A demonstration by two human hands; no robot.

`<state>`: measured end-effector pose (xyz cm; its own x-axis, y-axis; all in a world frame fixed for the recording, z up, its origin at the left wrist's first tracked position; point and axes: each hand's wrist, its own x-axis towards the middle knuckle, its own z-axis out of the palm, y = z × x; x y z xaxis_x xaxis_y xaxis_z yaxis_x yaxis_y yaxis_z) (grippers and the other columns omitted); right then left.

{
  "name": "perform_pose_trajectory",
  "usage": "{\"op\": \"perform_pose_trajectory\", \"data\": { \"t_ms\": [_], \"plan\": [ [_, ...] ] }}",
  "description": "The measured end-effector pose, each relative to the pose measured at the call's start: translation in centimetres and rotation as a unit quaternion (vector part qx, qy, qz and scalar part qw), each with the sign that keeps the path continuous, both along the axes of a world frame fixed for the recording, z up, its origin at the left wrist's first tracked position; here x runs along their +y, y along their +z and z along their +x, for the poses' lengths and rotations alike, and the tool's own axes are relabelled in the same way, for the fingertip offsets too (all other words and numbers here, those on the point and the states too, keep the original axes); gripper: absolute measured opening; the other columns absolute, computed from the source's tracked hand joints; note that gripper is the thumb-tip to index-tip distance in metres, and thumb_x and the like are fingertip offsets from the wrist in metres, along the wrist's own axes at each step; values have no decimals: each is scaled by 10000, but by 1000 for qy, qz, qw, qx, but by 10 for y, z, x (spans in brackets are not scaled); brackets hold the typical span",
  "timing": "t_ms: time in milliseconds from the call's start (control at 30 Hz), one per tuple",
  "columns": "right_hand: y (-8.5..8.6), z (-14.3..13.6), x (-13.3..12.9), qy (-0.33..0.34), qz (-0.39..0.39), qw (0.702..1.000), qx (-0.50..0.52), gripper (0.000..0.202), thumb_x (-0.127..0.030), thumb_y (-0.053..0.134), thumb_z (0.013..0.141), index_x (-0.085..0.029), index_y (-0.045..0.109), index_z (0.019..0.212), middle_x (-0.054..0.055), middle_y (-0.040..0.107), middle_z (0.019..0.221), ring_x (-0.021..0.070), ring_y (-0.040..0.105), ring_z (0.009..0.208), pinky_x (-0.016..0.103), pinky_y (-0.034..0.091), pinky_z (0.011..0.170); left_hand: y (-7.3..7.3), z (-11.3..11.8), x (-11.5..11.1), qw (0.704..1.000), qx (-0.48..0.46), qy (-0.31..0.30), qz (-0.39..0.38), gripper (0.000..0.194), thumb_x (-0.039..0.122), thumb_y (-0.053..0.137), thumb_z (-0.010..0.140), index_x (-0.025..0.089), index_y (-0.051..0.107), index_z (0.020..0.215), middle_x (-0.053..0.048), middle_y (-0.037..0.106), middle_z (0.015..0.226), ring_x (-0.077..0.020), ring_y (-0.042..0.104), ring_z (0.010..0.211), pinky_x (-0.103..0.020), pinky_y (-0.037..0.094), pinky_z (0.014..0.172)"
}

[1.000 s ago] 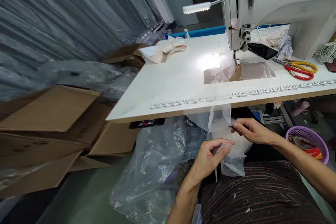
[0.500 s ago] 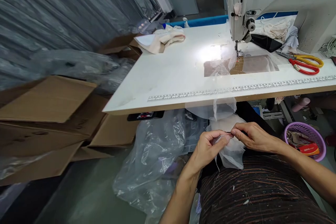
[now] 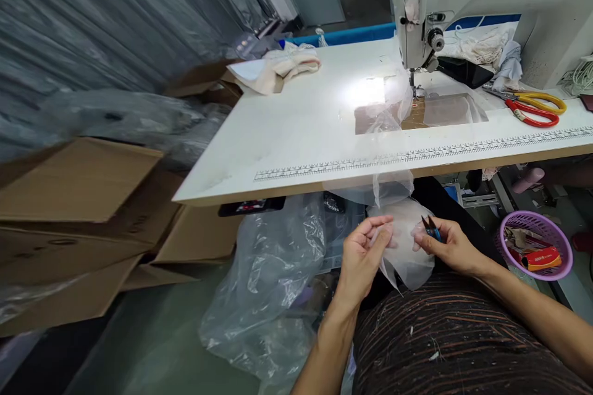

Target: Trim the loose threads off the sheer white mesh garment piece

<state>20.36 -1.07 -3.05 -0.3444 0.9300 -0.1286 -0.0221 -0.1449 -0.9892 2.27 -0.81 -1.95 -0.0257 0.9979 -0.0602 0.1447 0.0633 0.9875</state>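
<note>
Sheer white fabric lies over my lap, below the table edge. A strip of it runs up over the edge towards the needle of the sewing machine. My left hand pinches the fabric between thumb and fingers on its left side. In my right hand is a pair of thread snips, dark-bladed with blue on them, their tips apart and pointing up and away from me. The thumb and a fingertip of that hand also meet at the fabric; whether they grip it I cannot tell.
On the white table, scissors with red and yellow handles lie at the right, and folded cloth at the far left. A purple basket of scraps stands low right. Open cardboard boxes and plastic bags are at the left.
My hands were close together over the fabric and have moved apart. The snips, mostly hidden before, now show in my right hand. The view has shifted slightly.
</note>
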Motion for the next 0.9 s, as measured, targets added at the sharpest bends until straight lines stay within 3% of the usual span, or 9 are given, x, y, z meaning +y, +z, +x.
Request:
{"op": "perform_pose_trajectory", "data": {
  "t_ms": [67, 167, 233, 300, 367, 467, 667, 800, 900],
  "plan": [
    [4, -2, 2, -10, -28, 1000, 6, 579, -740, 578, 764, -169, 587, 669, -53, 406, 541, 86, 307, 508, 248, 261, 493, -1, 0, -1, 977, 121, 49, 169, 249, 308, 673, 814, 158, 704, 1010, -95, 728, 956, -188, 684, 820, -309, 536, 722],
    [11, -4, 6, -22, -25, 999, 5, 588, -739, 597, 742, -171, 565, 595, -54, 401, 523, 79, 290, 502, 247, 256, 493, 2, 0, -1, 869, 275, 31, 409, 155, 185, 677, 819, 206, 698, 971, -70, 731, 1005, -192, 686, 908, -371, 503, 872],
    [14, -4, 7, -30, -6, 999, 10, 568, -721, 611, 745, -167, 578, 622, -39, 459, 566, 85, 337, 532, 243, 301, 520, 4, 1, 1, 821, 320, -38, 471, 159, 210, 685, 843, 216, 682, 1001, -53, 751, 976, -198, 698, 903, -423, 456, 952],
    [17, -3, 7, -26, 16, 999, 17, 537, -693, 619, 759, -160, 613, 698, -26, 508, 625, 95, 390, 578, 241, 350, 562, 6, 3, 3, 808, 329, -93, 480, 203, 274, 679, 871, 205, 660, 1062, -53, 765, 956, -212, 707, 915, -479, 397, 1026],
    [18, 0, 7, -6, 35, 999, 16, 502, -656, 630, 776, -155, 643, 774, -15, 539, 679, 106, 434, 626, 247, 392, 614, 6, 5, 5, 820, 305, -129, 467, 227, 289, 646, 902, 195, 645, 1109, -48, 770, 925, -197, 713, 860, -490, 390, 1047],
    [19, 7, 7, 33, 55, 998, 3, 458, -600, 628, 808, -144, 665, 835, -1, 567, 716, 116, 459, 657, 254, 417, 644, 6, 7, 6, 863, 246, -155, 413, 225, 257, 633, 906, 191, 669, 1118, -46, 767, 888, -164, 700, 759, -412, 488, 971],
    [19, 10, 5, 44, 89, 993, -56, 348, -459, 570, 880, -144, 702, 943, 17, 610, 761, 120, 461, 647, 248, 417, 613, 11, 10, 2, 948, 168, -121, 242, 190, 230, 579, 907, 190, 762, 940, -70, 749, 868, -169, 695, 792, -260, 546, 717],
    [19, 6, 4, 37, 109, 991, -64, 318, -430, 562, 886, -148, 704, 922, 35, 646, 827, 147, 526, 738, 275, 452, 711, 13, 12, 1, 962, 148, -116, 200, 194, 224, 570, 892, 186, 760, 898, -68, 755, 855, -176, 692, 782, -266, 541, 735],
    [18, 5, 4, 34, 95, 992, -77, 361, -474, 537, 897, -148, 691, 872, 10, 579, 731, 125, 458, 662, 247, 419, 622, 14, 14, 1, 963, 149, -117, 193, 143, 252, 638, 854, 193, 763, 888, -61, 760, 841, -182, 693, 774, -272, 541, 733]
  ]
}}
